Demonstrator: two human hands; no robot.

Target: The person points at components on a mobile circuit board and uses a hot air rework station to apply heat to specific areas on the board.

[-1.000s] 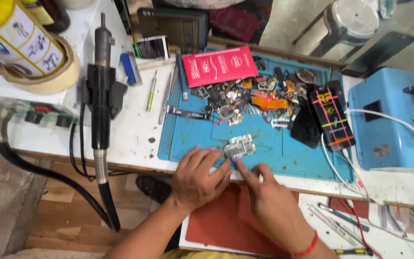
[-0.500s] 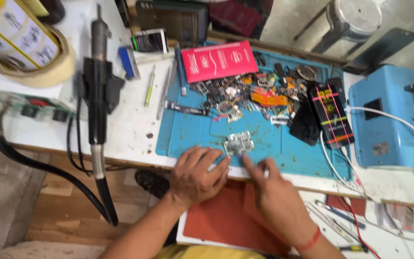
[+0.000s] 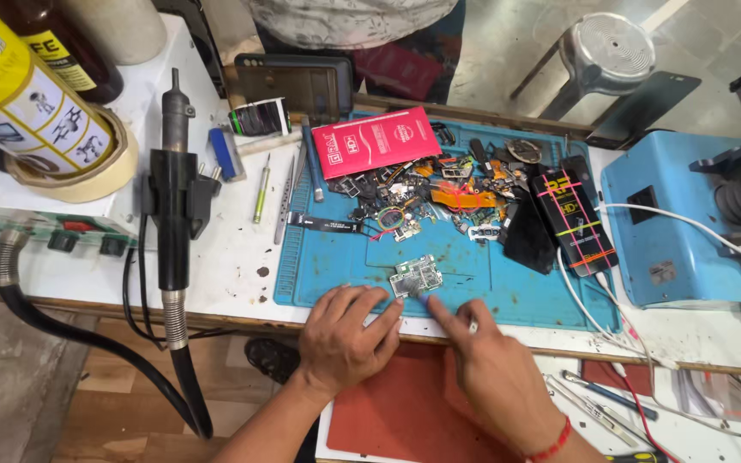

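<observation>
Resting as before on the blue mat's (image 3: pixel 336 266) near edge, left hand (image 3: pixel 345 339) with fingers spread flat, tips touching the small circuit board (image 3: pixel 416 276). Unmoved, that board. Drawn slightly nearer than earlier, right hand (image 3: pixel 495 373), forefinger extended, pinching a thin tool against the board's right edge.

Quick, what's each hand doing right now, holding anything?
Left hand: open, fingers spread flat on the blue mat, fingertips steadying the small circuit board.
Right hand: closed around a thin tool, tip at the board.
</observation>
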